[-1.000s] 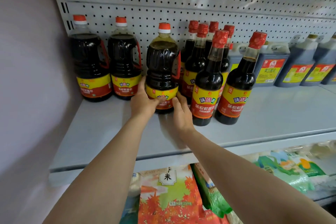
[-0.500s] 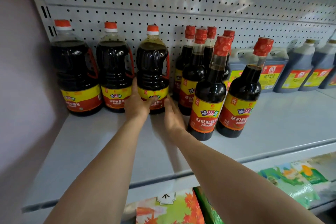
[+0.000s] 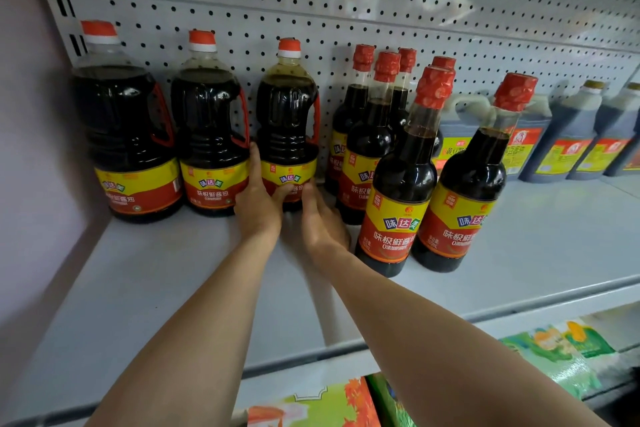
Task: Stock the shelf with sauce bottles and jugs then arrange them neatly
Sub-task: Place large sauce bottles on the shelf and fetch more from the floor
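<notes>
Three handled soy sauce jugs stand in a row at the back left of the shelf (image 3: 145, 274), against the pegboard (image 3: 346, 10). Both hands are on the third jug (image 3: 287, 125), the rightmost of the row.

Risks, biggest first:
- Tall narrow soy sauce bottles (image 3: 401, 170) crowd just right of the jug, two of them forward near the right forearm. I'd judge an elbow or wrist swing on the way out could clip the front bottle (image 3: 398, 191) and domino it into its neighbour (image 3: 467, 191), or off the shelf edge.
- Third jug sits just beside the middle jug (image 3: 211, 135); left fingers are in that gap. A harder push left would likely pinch them or shunt the middle jug out of line.
- Grip is low, at the label. Jug is tall and full, so pushing at the base could rock it against the pegboard rather than slide it.
- Label looks slightly off-front; over-rotating would hide it.

Fingers vs jug:
- Left hand (image 3: 258, 208): fingers run up the jug's left flank, thumb curled across the lower label. Wrapped on, holding.
- Right hand (image 3: 320, 225): lies at the lower right of the base, fingers fairly straight and pressed against it, tips hidden behind the jug. Reads as a steadying push, not a grasp.
- Jug is upright, base on the shelf, between the two hands.

Blue-grey jugs (image 3: 568, 135) further right are well clear.
</notes>
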Demonstrator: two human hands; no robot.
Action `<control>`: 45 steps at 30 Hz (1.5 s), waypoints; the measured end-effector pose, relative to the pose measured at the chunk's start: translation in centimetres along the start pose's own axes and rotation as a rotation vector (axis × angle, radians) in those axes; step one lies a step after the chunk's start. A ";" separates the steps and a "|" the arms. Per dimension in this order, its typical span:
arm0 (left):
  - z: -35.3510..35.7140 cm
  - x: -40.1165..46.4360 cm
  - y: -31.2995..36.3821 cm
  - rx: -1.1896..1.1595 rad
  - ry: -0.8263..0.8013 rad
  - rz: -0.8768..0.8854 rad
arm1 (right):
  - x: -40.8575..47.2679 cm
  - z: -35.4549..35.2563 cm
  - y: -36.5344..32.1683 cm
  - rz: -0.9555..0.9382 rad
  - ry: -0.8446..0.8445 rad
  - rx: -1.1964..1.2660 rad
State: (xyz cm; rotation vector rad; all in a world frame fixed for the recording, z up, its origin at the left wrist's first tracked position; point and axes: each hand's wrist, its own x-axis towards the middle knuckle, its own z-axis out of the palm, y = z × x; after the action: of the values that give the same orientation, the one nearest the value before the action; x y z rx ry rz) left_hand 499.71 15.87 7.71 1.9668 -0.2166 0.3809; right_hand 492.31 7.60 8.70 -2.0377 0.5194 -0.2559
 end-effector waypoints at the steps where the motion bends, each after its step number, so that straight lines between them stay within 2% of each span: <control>1: -0.1 0.1 0.0 0.009 -0.006 0.000 | -0.1 0.0 0.0 -0.005 -0.001 -0.016; 9: -2.3 -0.6 -0.7 -0.034 -0.172 -0.059 | 0.5 0.4 0.7 -0.071 0.037 -0.086; 12: -3.7 -3.3 -0.7 -0.035 -0.164 -0.102 | -0.1 0.1 0.9 -0.095 0.032 0.023; 14: -4.8 -5.3 -0.6 0.003 -0.161 -0.174 | -1.7 -0.5 1.1 -0.151 0.024 0.128; 16: -5.7 -6.9 -0.1 0.059 -0.157 -0.222 | -4.0 -1.5 1.5 -0.164 -0.033 0.100; 19: -6.1 -10.1 1.8 0.081 -0.153 -0.258 | -7.8 -3.4 3.1 -0.086 -0.063 0.149; 22: -5.2 -14.4 4.6 0.067 -0.183 -0.297 | -11.5 -6.1 5.6 -0.157 -0.065 0.080; 28: -1.8 -23.2 11.0 0.044 -0.261 -0.295 | -17.8 -17.3 11.9 -0.205 0.044 -0.108; 35: 5.3 -34.1 19.3 0.192 -0.473 -0.075 | -25.0 -32.5 19.6 -0.138 0.089 -0.437; 39: 11.3 -42.6 24.1 0.271 -0.565 0.053 | -30.5 -41.0 25.7 -0.076 0.132 -0.532; 45: 19.6 -54.0 28.5 0.400 -0.714 0.106 | -37.6 -51.0 35.1 0.057 0.182 -0.638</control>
State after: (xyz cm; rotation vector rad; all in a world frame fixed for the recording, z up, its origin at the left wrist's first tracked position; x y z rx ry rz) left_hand 443.53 -14.90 5.06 2.4304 -0.7476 -0.2527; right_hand 430.31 -29.69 4.90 -2.6239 0.8518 -0.2648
